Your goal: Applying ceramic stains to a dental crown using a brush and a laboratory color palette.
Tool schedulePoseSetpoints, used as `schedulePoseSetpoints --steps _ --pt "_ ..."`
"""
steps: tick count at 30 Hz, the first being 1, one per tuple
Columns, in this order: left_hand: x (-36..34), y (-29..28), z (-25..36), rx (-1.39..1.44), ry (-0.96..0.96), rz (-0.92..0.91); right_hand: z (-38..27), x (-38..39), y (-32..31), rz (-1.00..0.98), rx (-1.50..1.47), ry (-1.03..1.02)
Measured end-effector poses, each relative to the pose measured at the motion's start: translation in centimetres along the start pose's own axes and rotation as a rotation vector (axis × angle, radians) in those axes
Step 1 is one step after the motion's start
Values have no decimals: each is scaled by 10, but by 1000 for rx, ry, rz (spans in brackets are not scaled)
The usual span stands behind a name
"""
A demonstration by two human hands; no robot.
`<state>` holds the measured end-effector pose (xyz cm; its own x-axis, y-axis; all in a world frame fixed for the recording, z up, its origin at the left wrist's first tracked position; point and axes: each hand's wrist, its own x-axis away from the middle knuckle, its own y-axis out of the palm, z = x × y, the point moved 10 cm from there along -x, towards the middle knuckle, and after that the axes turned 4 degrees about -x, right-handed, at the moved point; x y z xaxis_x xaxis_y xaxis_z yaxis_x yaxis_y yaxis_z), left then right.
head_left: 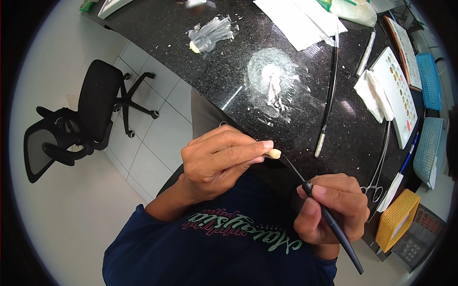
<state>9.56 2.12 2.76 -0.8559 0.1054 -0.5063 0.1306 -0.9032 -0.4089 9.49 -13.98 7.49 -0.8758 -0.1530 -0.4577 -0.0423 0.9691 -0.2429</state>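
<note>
My left hand (214, 159) is closed, holding a small cream tooth-shaped piece (275, 154) out at the fingertips, apparently on a metal holder whose loop shows behind the fingers. My right hand (334, 205) grips a slim black-handled instrument (342, 236) in a pen grip. Its fine dark tip is beside the piece; I cannot tell whether they touch. Beyond both hands, white powdery residue (272, 81) is smeared on the speckled black counter (210, 81).
A black brush (330, 95), forceps (377, 186), a folded tissue (372, 95), a palette (403, 109) and blue (427, 152) and yellow baskets (396, 219) lie rightward. Paper sheets (291, 24) and a pale smear (210, 35) are at the back. A black office chair (98, 100) stands left.
</note>
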Motion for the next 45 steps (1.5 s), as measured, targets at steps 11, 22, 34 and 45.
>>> schedulePoseSetpoints --steps 11,22,34,45 --pt "1 0 -1 -2 8 4 3 -2 5 -35 15 25" --pt "1 1 -2 2 1 -3 4 -2 3 -26 6 28" --pt "1 1 -2 -2 -5 -4 3 -4 5 -49 -9 18" --pt "1 2 -2 -3 -6 9 1 -2 5 -65 -7 11"
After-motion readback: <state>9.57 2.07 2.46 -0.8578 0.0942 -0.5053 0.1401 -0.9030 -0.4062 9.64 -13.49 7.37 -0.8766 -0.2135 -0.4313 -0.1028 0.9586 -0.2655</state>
